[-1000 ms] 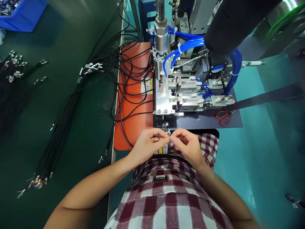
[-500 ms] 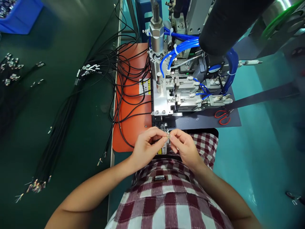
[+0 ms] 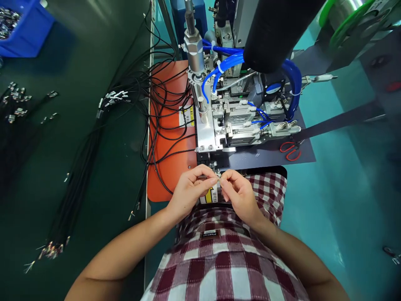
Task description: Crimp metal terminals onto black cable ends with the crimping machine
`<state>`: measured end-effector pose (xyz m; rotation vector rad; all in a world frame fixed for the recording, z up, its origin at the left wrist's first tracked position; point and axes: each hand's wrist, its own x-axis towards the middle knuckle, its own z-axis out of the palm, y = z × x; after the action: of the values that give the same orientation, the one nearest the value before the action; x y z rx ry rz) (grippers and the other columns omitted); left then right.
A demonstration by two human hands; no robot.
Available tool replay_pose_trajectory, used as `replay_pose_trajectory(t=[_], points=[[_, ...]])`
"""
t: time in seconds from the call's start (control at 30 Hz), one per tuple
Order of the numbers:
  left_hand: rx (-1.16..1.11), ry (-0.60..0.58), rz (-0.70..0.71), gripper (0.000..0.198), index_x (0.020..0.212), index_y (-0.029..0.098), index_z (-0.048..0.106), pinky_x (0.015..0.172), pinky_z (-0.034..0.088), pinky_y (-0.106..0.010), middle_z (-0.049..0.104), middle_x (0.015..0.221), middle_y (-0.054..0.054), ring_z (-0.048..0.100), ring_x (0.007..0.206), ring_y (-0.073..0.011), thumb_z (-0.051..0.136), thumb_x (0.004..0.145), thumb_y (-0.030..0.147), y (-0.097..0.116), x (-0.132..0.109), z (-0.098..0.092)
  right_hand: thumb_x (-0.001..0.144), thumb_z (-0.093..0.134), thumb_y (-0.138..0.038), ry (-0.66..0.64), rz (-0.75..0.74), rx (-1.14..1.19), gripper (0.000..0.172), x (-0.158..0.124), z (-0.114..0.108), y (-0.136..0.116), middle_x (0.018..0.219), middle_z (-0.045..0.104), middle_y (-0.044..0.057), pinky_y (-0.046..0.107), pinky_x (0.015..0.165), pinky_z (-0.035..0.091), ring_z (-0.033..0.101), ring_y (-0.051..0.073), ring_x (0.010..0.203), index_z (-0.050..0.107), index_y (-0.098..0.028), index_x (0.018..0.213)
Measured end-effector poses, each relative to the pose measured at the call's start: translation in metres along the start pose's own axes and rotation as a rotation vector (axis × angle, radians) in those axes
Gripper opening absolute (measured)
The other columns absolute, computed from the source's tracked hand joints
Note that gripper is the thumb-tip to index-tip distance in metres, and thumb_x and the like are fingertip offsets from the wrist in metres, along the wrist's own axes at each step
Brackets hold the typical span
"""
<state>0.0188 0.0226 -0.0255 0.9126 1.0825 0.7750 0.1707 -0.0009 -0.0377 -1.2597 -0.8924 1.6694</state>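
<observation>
My left hand [image 3: 191,189] is closed in a pinch, thumb against forefinger, at the front edge of the metal machine [image 3: 205,136]. Facing it, my right hand [image 3: 238,193] pinches too, the fingertips of both hands nearly meeting. Something tiny and pale lies between the fingertips, too small to name. Below and between the hands shows a yellow and white label [image 3: 210,195]. Black cables [image 3: 163,156] lie over the orange plate [image 3: 184,179] left of the machine, some running to its side.
A long bundle of black cables [image 3: 82,175] lies on the dark green table at left. Small metal connectors [image 3: 19,113] and a blue bin [image 3: 34,33] are farther left. Red-handled scissors [image 3: 290,151] rest on the grey plate at right. A black cylinder [image 3: 278,33] hangs above the machine.
The view has shifted slightly, so the machine appears farther left. Both hands stay pinched close together, with small changes in the fingers.
</observation>
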Motion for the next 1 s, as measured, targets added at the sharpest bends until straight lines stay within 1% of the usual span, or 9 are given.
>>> replay_pose_trajectory(t=[0.1, 0.13, 0.2, 0.33, 0.37, 0.43, 0.6, 0.73, 1.0], points=[[-0.089, -0.038, -0.150, 0.023, 0.079, 0.015, 0.059, 0.042, 0.015, -0.019, 0.029, 0.049, 0.010, 0.019, 0.042, -0.0032, 0.069, 0.079, 0.036, 0.001, 0.002, -0.003, 0.086, 0.060, -0.042, 0.000, -0.025, -0.010, 0.027, 0.003, 0.000, 0.002, 0.052, 0.042, -0.008, 0.023, 0.047, 0.027, 0.035, 0.008, 0.046, 0.050, -0.019, 0.075], [-0.069, -0.047, -0.157, 0.024, 0.082, 0.015, 0.059, 0.042, 0.015, -0.019, 0.029, 0.049, 0.010, 0.020, 0.042, -0.0031, 0.069, 0.079, 0.036, 0.003, 0.002, -0.004, 0.086, 0.060, -0.041, -0.009, -0.023, -0.001, 0.027, 0.006, -0.001, 0.003, 0.052, 0.042, -0.008, 0.023, 0.047, 0.027, 0.034, 0.008, 0.046, 0.050, -0.019, 0.075], [0.038, -0.051, -0.118, 0.025, 0.091, 0.016, 0.058, 0.042, 0.021, -0.018, 0.041, 0.057, 0.008, 0.028, 0.042, -0.0031, 0.069, 0.079, 0.036, 0.008, 0.002, -0.007, 0.086, 0.060, -0.041, -0.020, -0.015, 0.001, 0.026, 0.011, -0.004, 0.005, 0.052, 0.042, -0.008, 0.023, 0.047, 0.027, 0.035, 0.008, 0.045, 0.051, -0.019, 0.075], [0.514, 0.013, 0.188, 0.011, 0.094, 0.019, 0.060, 0.059, 0.043, -0.021, 0.057, 0.085, -0.001, 0.053, 0.065, -0.0094, 0.061, 0.085, 0.025, 0.014, 0.005, -0.015, 0.084, 0.062, -0.041, -0.025, -0.002, -0.053, 0.026, 0.026, -0.011, 0.006, 0.050, 0.044, -0.008, 0.023, 0.046, 0.026, 0.036, 0.008, 0.045, 0.052, -0.019, 0.075], [0.649, 0.022, 0.282, 0.007, 0.091, 0.019, 0.062, 0.065, 0.046, -0.022, 0.058, 0.086, -0.002, 0.056, 0.073, -0.0116, 0.057, 0.087, 0.022, 0.013, 0.006, -0.017, 0.084, 0.062, -0.041, -0.015, -0.003, -0.063, 0.026, 0.029, -0.013, 0.007, 0.050, 0.044, -0.007, 0.024, 0.046, 0.026, 0.036, 0.008, 0.045, 0.053, -0.019, 0.075], [0.861, 0.024, 0.443, 0.014, 0.091, 0.018, 0.064, 0.073, 0.047, -0.024, 0.059, 0.086, -0.004, 0.057, 0.082, -0.0140, 0.051, 0.091, 0.019, 0.007, 0.011, -0.023, 0.083, 0.063, -0.041, 0.013, -0.003, -0.075, 0.026, 0.036, -0.014, 0.008, 0.050, 0.043, -0.007, 0.024, 0.046, 0.025, 0.036, 0.008, 0.045, 0.053, -0.019, 0.074], [1.224, -0.043, 0.708, 0.025, 0.103, 0.014, 0.064, 0.067, 0.050, -0.025, 0.060, 0.086, -0.008, 0.060, 0.079, -0.0158, 0.041, 0.094, 0.014, -0.009, 0.024, -0.037, 0.083, 0.063, -0.042, 0.041, 0.026, -0.127, 0.028, 0.048, -0.014, 0.009, 0.052, 0.042, -0.007, 0.024, 0.046, 0.025, 0.035, 0.009, 0.046, 0.052, -0.019, 0.073], [1.374, -0.086, 0.811, 0.030, 0.110, 0.011, 0.063, 0.062, 0.049, -0.025, 0.059, 0.079, -0.006, 0.058, 0.070, -0.0153, 0.037, 0.095, 0.013, -0.011, 0.029, -0.043, 0.083, 0.063, -0.043, 0.049, 0.048, -0.157, 0.028, 0.052, -0.015, 0.008, 0.053, 0.044, -0.006, 0.025, 0.047, 0.028, 0.037, 0.009, 0.047, 0.053, -0.019, 0.074], [1.497, -0.095, 0.893, 0.027, 0.110, 0.010, 0.062, 0.058, 0.046, -0.027, 0.058, 0.075, -0.004, 0.054, 0.063, -0.0159, 0.039, 0.095, 0.014, -0.005, 0.031, -0.042, 0.083, 0.063, -0.041, 0.043, 0.087, -0.170, 0.026, 0.055, -0.017, 0.010, 0.054, 0.045, -0.006, 0.025, 0.048, 0.027, 0.038, 0.009, 0.047, 0.054, -0.018, 0.076]])
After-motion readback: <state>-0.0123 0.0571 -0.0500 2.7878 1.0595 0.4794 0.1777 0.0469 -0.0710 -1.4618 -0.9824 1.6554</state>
